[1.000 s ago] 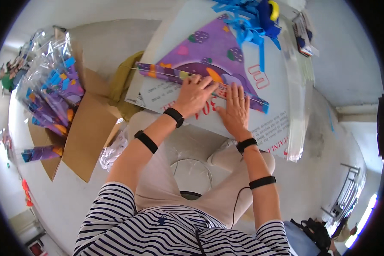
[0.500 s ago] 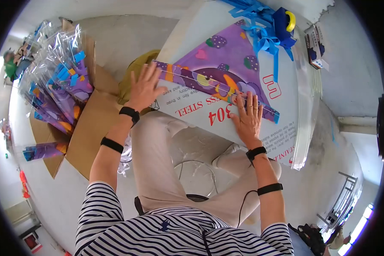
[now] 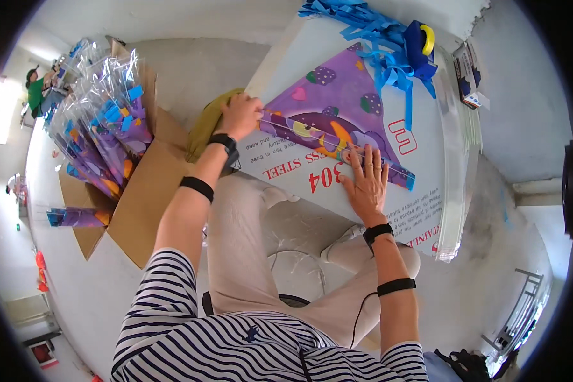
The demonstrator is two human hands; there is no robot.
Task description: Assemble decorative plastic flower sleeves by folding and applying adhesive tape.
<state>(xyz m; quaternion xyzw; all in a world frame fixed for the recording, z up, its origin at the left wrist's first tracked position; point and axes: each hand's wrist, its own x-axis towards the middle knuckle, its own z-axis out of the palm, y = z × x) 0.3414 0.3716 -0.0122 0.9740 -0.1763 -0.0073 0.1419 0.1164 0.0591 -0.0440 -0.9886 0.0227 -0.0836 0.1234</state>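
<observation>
A purple kite [image 3: 344, 92] with strawberry and cartoon prints lies on a white board with red lettering. It is folded to a triangle, and its near edge forms a narrow band with a thin rod along it. My left hand [image 3: 240, 116] is at the kite's left corner, fingers curled closed round the end of that band. Its fingertips are partly hidden. My right hand [image 3: 367, 188] lies flat, fingers stretched out, with the fingertips on the band near its right end.
Blue ribbon strips [image 3: 388, 63] and a blue tape dispenser [image 3: 420, 48] with a yellow part sit at the board's far right. On my left stands an open cardboard box [image 3: 149, 184] with several kites in clear sleeves [image 3: 102, 127]. A small carton [image 3: 468, 76] is beyond the board's right edge.
My left hand has shifted right and gone from spread flat to curled round the kite's left corner. My right hand stays almost in place, still flat.
</observation>
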